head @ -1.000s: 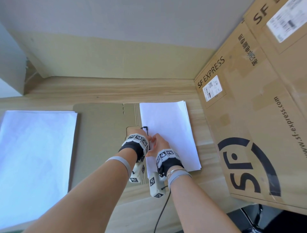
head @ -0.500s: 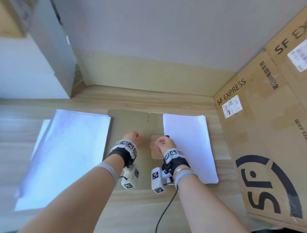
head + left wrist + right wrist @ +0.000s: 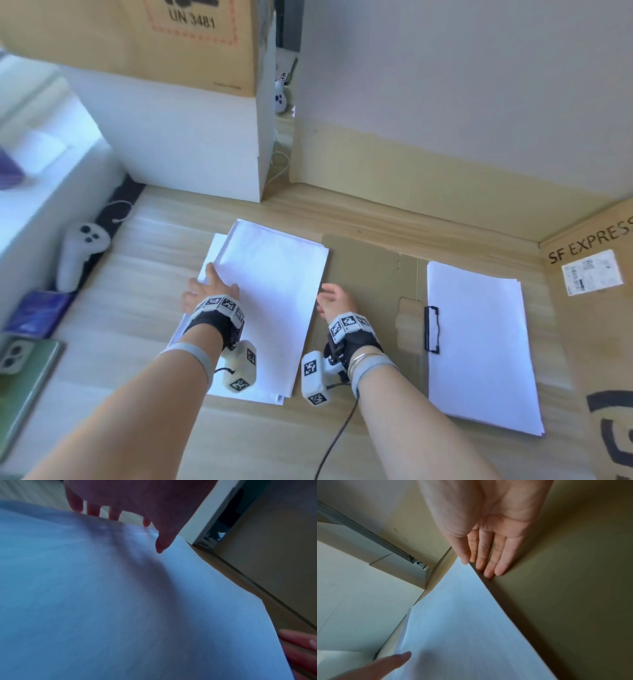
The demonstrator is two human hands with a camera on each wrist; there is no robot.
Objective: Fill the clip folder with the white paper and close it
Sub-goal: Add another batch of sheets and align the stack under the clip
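We had both forearms stretched forward over the pale wooden table [image 3: 130, 329]; our left hand [image 3: 209, 291] lay with fingers [image 3: 93, 510] straight and spread over the far left edge of the loose stack of white paper [image 3: 270, 308], thumb pointing down at the top sheet, grasping nothing; our right hand [image 3: 334, 301] stood palm towards the stack, its straight fingers [image 3: 489, 561] together against the stack's right edge, released rather than gripping. The stack was smooth, rectangular and slightly fanned, with lower sheets showing at its left side; it lay partly on the table and partly over the left flap of the open clip folder [image 3: 373, 274], a flat brown cardboard spread. The folder's black wire clip [image 3: 431, 329] sat by the spine, touching a second pile of white sheets [image 3: 479, 342] on the right flap. Whether that clip pressed on those sheets we could not tell. The wrist views were blurred; an SF Express carton [image 3: 592, 308] was cut off at the right.
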